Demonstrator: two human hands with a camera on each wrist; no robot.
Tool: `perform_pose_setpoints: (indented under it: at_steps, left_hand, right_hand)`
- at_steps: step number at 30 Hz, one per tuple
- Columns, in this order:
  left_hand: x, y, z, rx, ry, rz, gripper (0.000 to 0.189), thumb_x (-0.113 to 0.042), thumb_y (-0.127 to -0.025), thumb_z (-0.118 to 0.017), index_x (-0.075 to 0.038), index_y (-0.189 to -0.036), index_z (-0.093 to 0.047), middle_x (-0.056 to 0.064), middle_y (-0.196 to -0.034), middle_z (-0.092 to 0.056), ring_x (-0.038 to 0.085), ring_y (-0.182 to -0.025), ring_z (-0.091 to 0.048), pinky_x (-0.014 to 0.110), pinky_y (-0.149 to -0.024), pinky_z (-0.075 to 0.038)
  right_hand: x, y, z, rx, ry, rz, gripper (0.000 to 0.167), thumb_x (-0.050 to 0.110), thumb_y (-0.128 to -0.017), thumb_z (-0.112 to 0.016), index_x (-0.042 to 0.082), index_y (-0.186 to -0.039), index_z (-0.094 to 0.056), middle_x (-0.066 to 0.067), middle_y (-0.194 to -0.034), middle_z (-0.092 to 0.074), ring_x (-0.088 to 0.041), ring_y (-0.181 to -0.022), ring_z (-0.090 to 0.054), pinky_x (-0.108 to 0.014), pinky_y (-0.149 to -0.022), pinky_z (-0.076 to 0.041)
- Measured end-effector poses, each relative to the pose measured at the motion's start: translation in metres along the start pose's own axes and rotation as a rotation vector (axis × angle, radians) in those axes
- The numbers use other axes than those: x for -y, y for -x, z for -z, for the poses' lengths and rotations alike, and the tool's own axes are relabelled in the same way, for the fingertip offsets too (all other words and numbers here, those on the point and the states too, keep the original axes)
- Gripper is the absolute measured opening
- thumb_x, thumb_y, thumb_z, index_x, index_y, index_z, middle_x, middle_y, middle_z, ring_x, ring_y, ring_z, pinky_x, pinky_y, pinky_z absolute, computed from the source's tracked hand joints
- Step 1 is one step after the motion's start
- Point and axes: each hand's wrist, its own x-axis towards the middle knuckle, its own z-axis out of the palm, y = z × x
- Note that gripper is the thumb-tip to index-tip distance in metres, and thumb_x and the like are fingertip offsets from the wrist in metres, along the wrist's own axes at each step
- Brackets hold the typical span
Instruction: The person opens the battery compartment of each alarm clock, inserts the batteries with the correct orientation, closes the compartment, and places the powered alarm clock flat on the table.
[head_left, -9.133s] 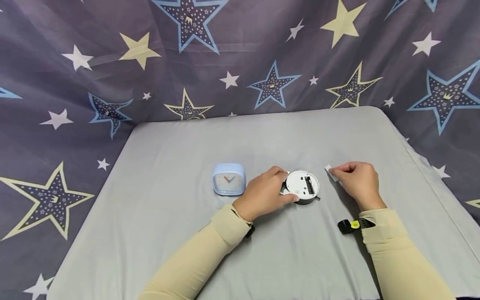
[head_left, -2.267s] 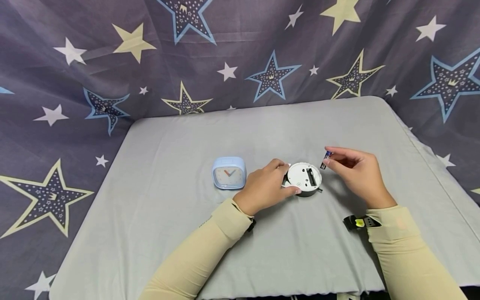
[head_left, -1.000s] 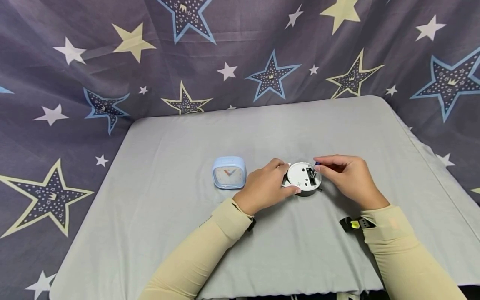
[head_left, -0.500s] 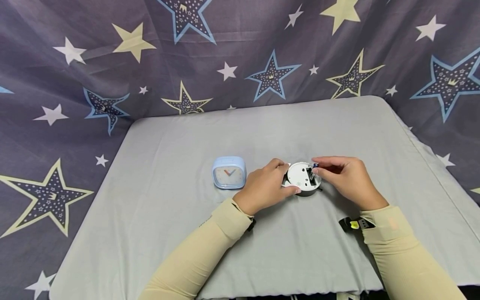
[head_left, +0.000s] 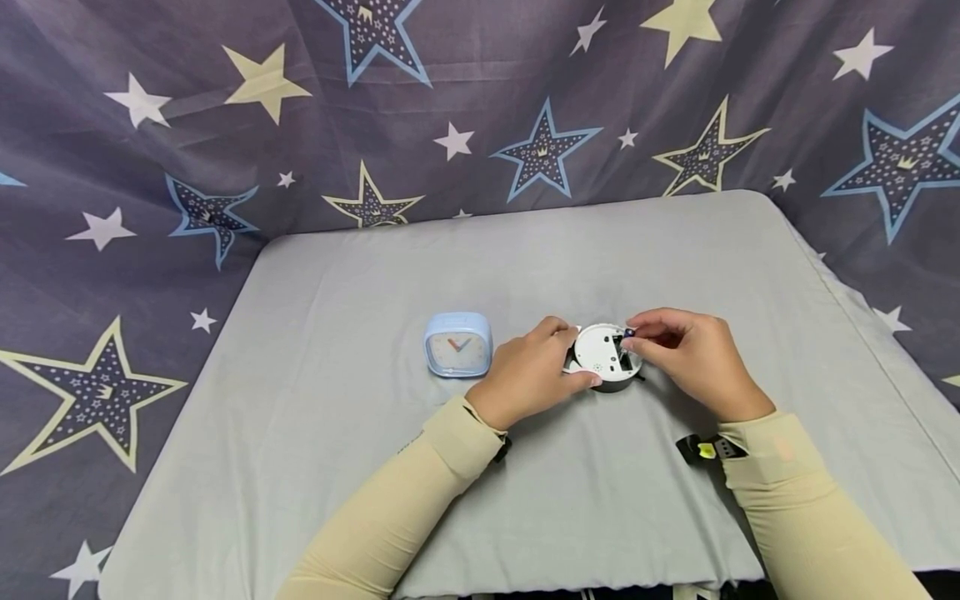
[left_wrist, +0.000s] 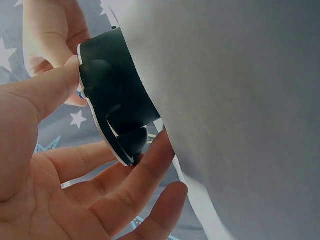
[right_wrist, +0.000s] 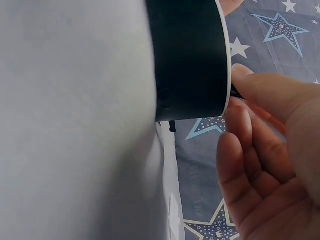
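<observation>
A round dark-sided clock [head_left: 596, 352] lies with its white back up on the cloth; its front is hidden. A dark battery slot [head_left: 624, 358] shows in that back. My left hand [head_left: 525, 379] holds the clock at its left side, thumb on the near rim. In the left wrist view the clock's black side [left_wrist: 107, 75] sits between thumb and fingers. Thumb and forefinger of my right hand [head_left: 697, 358] pinch a small blue battery [head_left: 629, 332] at the slot's far end, mostly covered by the fingertips. The right wrist view shows the right hand [right_wrist: 280, 150] beside the white rim.
A light blue square alarm clock [head_left: 458, 346] stands upright just left of my left hand. Grey cloth [head_left: 337, 433] covers the table, and a star-patterned curtain [head_left: 480, 100] hangs behind and at the sides. A small lever [head_left: 640, 379] sticks out from the round clock's right side.
Earlier my right hand held a small pale piece on the cloth, then a blue battery in the air. It has since brought the battery left into the slot. The left hand keeps its hold.
</observation>
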Motion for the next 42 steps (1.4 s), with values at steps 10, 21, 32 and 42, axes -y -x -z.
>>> perform_pose_setpoints:
  at_steps: [10,21,32,42]
  left_hand:
    - [0.0,0.0002,0.0009,0.003,-0.002,0.002,0.072,-0.061,-0.092,-0.069,-0.016,-0.147,-0.059,0.0,-0.144,-0.057,0.021,-0.083,-0.071,0.034,-0.06,-0.053]
    - [-0.0005,0.0003,0.0009,0.009,-0.006,0.003,0.073,-0.062,-0.092,-0.069,-0.016,-0.147,-0.059,0.0,-0.145,-0.057,0.021,-0.085,-0.072,0.034,-0.061,-0.053]
    - [-0.0005,-0.0001,0.0003,-0.002,-0.021,-0.009,0.073,-0.062,-0.092,-0.068,-0.015,-0.147,-0.059,0.0,-0.144,-0.057,0.02,-0.085,-0.072,0.035,-0.061,-0.054]
    - [-0.0012,0.0009,0.0006,-0.005,-0.044,-0.009,0.073,-0.063,-0.092,-0.068,-0.015,-0.146,-0.059,0.001,-0.145,-0.057,0.019,-0.079,-0.07,0.033,-0.058,-0.052]
  right_hand:
    - [0.0012,0.0004,-0.0018,0.016,0.056,0.066,0.017,0.017,-0.085,-0.087,0.019,-0.102,-0.084,0.007,-0.093,-0.079,-0.004,-0.072,-0.066,-0.012,-0.066,-0.048]
    - [0.0014,0.0008,-0.0029,0.015,0.125,0.174,0.017,0.012,-0.085,-0.086,0.017,-0.101,-0.083,0.012,-0.086,-0.066,-0.003,-0.065,-0.051,-0.015,-0.059,-0.039]
    - [0.0004,0.0007,-0.0014,0.062,0.193,0.155,0.018,0.017,-0.088,-0.084,0.015,-0.105,-0.082,0.009,-0.086,-0.062,-0.005,-0.067,-0.05,-0.019,-0.06,-0.04]
    - [0.0021,0.0001,-0.0007,0.12,0.224,0.149,0.02,0.017,-0.091,-0.08,0.014,-0.11,-0.081,0.005,-0.087,-0.062,-0.007,-0.066,-0.049,-0.024,-0.06,-0.042]
